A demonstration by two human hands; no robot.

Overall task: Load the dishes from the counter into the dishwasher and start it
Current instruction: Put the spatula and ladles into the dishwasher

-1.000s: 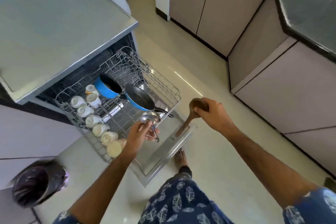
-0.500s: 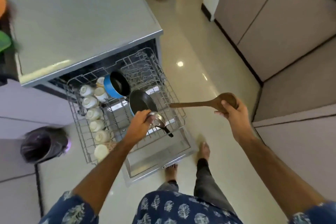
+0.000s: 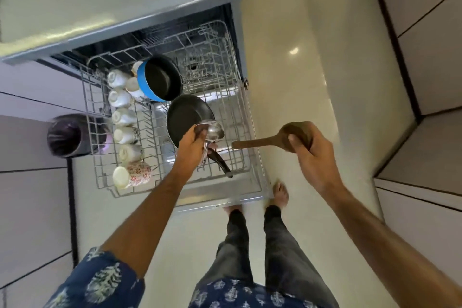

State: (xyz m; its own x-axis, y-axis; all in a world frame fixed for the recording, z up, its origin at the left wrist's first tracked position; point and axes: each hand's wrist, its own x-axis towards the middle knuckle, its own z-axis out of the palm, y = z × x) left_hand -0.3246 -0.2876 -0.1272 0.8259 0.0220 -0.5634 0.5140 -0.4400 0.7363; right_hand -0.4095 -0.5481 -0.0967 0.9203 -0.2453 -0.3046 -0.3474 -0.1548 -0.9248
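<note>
The rack (image 3: 226, 97) is grey coated wire, the ladle (image 3: 212, 131) shiny metal, and the spoon (image 3: 265, 143) matt brown wood. Both pans (image 3: 162, 80) look matt black inside, the cups (image 3: 122, 117) glossy ceramic, and the floor (image 3: 295, 77) polished and reflective.

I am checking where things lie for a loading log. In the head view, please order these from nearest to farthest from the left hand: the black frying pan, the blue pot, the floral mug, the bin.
From the left hand:
1. Black frying pan, just beyond the hand in the rack.
2. Floral mug, at the rack's near left corner.
3. Blue pot, farther back in the rack.
4. Bin, on the floor left of the rack.
</note>
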